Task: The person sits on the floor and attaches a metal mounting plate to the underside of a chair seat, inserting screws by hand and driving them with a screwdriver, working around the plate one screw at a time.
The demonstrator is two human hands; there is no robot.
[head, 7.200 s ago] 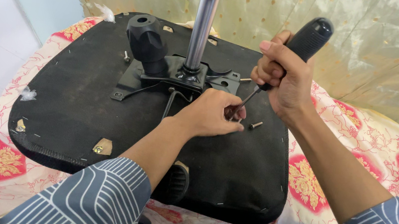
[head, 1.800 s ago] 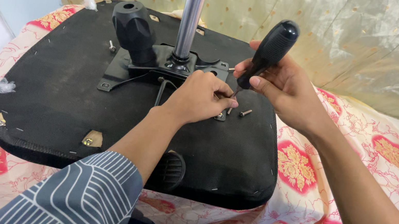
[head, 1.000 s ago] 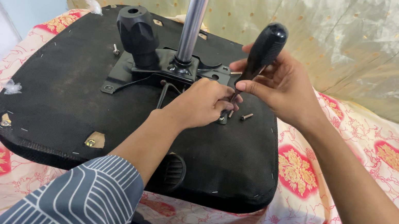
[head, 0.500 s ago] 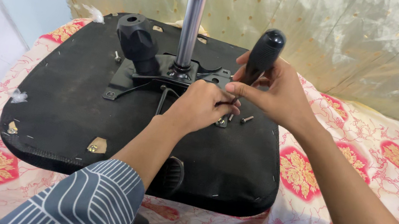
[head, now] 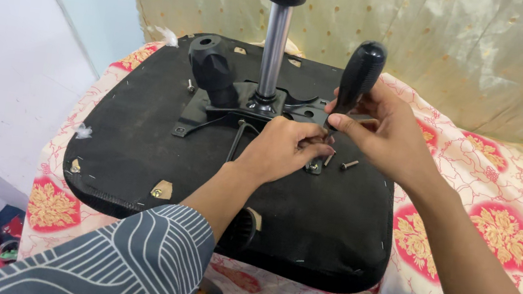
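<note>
Black seat base [head: 138, 150], red-and-gold floral cloth [head: 503, 222], black-handled screwdriver [head: 359, 72].

You have no packages, labels, signs or screens in front of you here; nothing of that kind shows anywhere in your view.

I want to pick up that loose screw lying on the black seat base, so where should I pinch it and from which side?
Pinch the loose screw across its shank, coming straight down from above. It lies flat on the seat base, so only its top and sides are open. Approach from the right, since the left hand and the screwdriver in the right hand crowd its left.
</note>
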